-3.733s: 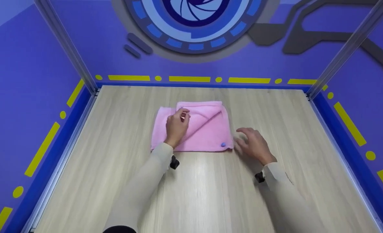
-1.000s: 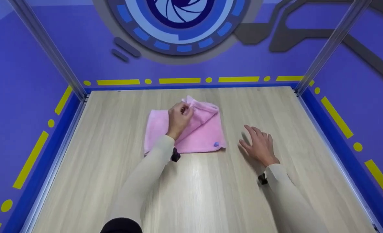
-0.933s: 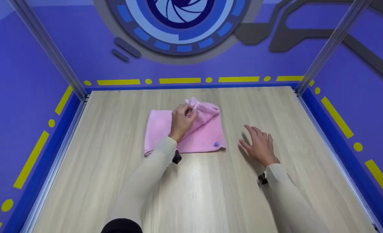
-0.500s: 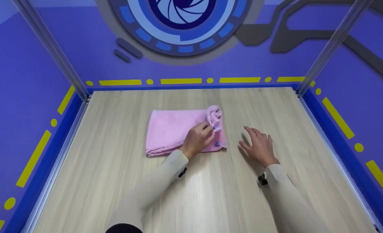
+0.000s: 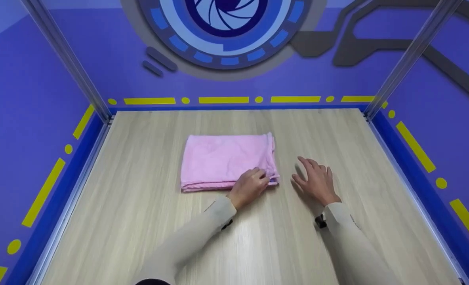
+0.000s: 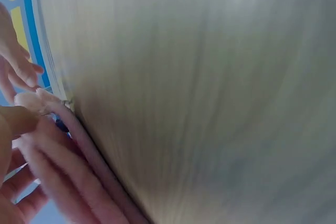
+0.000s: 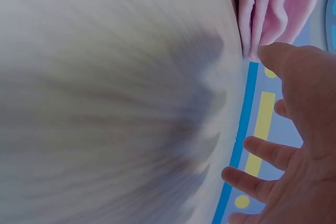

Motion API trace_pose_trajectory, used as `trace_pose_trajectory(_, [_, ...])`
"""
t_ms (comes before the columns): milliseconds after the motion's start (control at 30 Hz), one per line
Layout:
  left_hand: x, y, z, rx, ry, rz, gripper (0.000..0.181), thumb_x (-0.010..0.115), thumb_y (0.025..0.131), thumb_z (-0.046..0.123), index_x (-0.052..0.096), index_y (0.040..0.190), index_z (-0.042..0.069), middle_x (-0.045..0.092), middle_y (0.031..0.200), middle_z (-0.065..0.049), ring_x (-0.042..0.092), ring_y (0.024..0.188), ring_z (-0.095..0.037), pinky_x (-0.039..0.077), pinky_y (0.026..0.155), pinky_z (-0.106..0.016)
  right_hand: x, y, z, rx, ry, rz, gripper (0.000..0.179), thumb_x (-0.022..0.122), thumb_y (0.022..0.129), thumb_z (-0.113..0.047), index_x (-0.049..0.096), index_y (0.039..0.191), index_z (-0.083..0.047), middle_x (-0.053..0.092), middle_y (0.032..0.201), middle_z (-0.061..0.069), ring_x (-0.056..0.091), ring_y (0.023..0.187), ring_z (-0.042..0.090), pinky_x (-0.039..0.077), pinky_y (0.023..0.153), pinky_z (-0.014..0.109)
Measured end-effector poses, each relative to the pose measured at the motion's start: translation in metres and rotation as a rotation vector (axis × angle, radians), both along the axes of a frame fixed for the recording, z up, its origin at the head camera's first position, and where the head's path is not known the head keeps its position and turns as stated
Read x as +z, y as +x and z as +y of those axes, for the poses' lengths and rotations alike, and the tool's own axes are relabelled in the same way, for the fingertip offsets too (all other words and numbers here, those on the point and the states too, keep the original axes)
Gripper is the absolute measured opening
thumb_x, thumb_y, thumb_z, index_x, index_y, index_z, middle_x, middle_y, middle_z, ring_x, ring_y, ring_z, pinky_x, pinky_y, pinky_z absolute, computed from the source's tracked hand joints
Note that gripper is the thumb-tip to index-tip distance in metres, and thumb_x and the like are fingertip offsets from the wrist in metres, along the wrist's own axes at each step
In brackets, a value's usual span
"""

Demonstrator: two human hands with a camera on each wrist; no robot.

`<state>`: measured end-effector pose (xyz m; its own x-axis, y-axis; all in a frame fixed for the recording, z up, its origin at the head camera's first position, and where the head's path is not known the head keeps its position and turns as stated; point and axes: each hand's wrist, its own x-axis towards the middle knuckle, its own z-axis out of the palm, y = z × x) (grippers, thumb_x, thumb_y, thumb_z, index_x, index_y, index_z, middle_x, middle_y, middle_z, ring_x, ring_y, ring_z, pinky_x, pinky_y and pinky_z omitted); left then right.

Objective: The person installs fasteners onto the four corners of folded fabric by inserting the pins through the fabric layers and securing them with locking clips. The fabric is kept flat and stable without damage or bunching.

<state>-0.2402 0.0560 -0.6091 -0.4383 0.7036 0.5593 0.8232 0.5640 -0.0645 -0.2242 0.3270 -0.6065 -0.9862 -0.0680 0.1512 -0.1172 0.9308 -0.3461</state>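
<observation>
A pink towel (image 5: 222,158) lies folded into a flat rectangle in the head view, its layers stacked along the front edge. My left hand (image 5: 250,186) pinches the upper layer's front right corner, down close over the layer beneath. Small blue spots show by the fingers, and a dark blue one (image 6: 61,125) sits between the layers in the left wrist view. To the right of the towel, my right hand (image 5: 315,180) hovers with fingers spread, holding nothing. The right wrist view shows the wavy, stacked towel edge (image 7: 278,9) beyond the right thumb.
The wooden tabletop (image 5: 159,237) carries the towel in its middle. Blue-purple walls with yellow markings enclose its back and sides, and metal posts (image 5: 412,59) stand at the back corners.
My left hand has brought the towel's upper corner from the back toward the front right, unfolding the diagonal flap over the lower layer. The right hand has opened wider and stayed beside the towel.
</observation>
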Motion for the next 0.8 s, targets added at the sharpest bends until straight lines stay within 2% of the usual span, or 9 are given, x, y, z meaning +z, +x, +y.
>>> trace_pose_trajectory(300, [-0.006, 0.007, 0.0, 0.038, -0.052, 0.044, 0.01, 0.066, 0.097, 0.012, 0.076, 0.099, 0.011, 0.066, 0.087, -0.001, 0.062, 0.073, -0.017, 0.051, 0.057, -0.029, 0.001, -0.002, 0.001, -0.009, -0.004, -0.011, 0.068, 0.069, 0.097, -0.041, 0.044, 0.155, -0.016, 0.047, 0.152, 0.02, 0.046, 0.132, 0.05, 0.019, 0.115, 0.072])
trace_pose_trajectory(467, [-0.003, 0.007, -0.002, 0.029, -0.037, -0.007, 0.011, 0.068, 0.098, 0.02, 0.076, 0.099, 0.012, 0.068, 0.089, 0.0, 0.062, 0.073, -0.017, 0.052, 0.057, -0.03, 0.002, -0.004, 0.001, 0.005, -0.004, -0.008, 0.068, 0.068, 0.098, -0.042, 0.043, 0.156, -0.016, 0.047, 0.153, 0.021, 0.045, 0.133, 0.05, 0.019, 0.115, 0.072])
trace_pose_trajectory(533, [0.0, 0.007, -0.005, 0.019, -0.009, -0.037, 0.015, 0.069, 0.097, 0.025, 0.077, 0.101, 0.014, 0.071, 0.091, 0.0, 0.063, 0.072, -0.017, 0.051, 0.056, -0.03, 0.003, -0.004, 0.001, 0.011, -0.005, -0.001, 0.067, 0.067, 0.098, -0.042, 0.043, 0.156, -0.016, 0.046, 0.154, 0.021, 0.044, 0.133, 0.05, 0.02, 0.115, 0.071])
trace_pose_trajectory(667, [0.011, 0.003, -0.021, 0.004, 0.108, -0.088, 0.015, 0.073, 0.095, 0.027, 0.08, 0.097, 0.014, 0.075, 0.089, 0.001, 0.065, 0.071, -0.016, 0.053, 0.057, -0.028, 0.004, -0.005, 0.004, 0.013, -0.014, 0.038, 0.068, 0.068, 0.097, -0.042, 0.044, 0.154, -0.014, 0.041, 0.156, 0.023, 0.041, 0.136, 0.051, 0.023, 0.114, 0.069])
trace_pose_trajectory(800, [0.025, -0.008, -0.051, 0.037, 0.256, -0.092, 0.012, 0.073, 0.093, 0.02, 0.078, 0.094, 0.009, 0.076, 0.094, -0.006, 0.071, 0.083, -0.021, 0.059, 0.073, -0.033, 0.006, -0.006, 0.008, 0.007, -0.006, 0.114, 0.07, 0.072, 0.095, -0.043, 0.046, 0.153, -0.013, 0.035, 0.16, 0.025, 0.035, 0.14, 0.053, 0.023, 0.115, 0.069])
